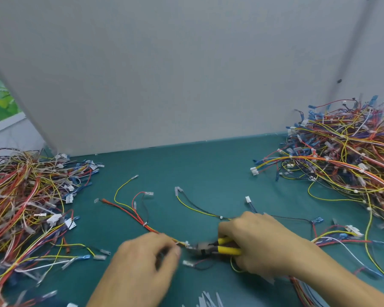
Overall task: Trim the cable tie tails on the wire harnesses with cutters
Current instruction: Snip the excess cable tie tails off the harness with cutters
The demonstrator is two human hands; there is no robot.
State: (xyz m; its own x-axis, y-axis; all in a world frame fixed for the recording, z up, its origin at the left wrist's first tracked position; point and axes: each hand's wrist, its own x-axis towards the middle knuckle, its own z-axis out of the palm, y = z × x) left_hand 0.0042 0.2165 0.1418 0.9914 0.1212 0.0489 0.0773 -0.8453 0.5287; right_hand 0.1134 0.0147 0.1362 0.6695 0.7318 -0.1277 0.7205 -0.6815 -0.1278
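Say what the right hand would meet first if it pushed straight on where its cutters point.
Likely the white cable tie at the tip of the cutters, then fingers of the left hand; blur leaves depth unclear.

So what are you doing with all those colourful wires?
A person is trimming cable ties on a wire harness that lies on the green table. The right hand grips yellow-handled cutters, with their nose at a white cable tie. The left hand pinches the harness just beside that tie. Tangled harness piles sit at the left and the right, and white cut tails lie at the near edge.
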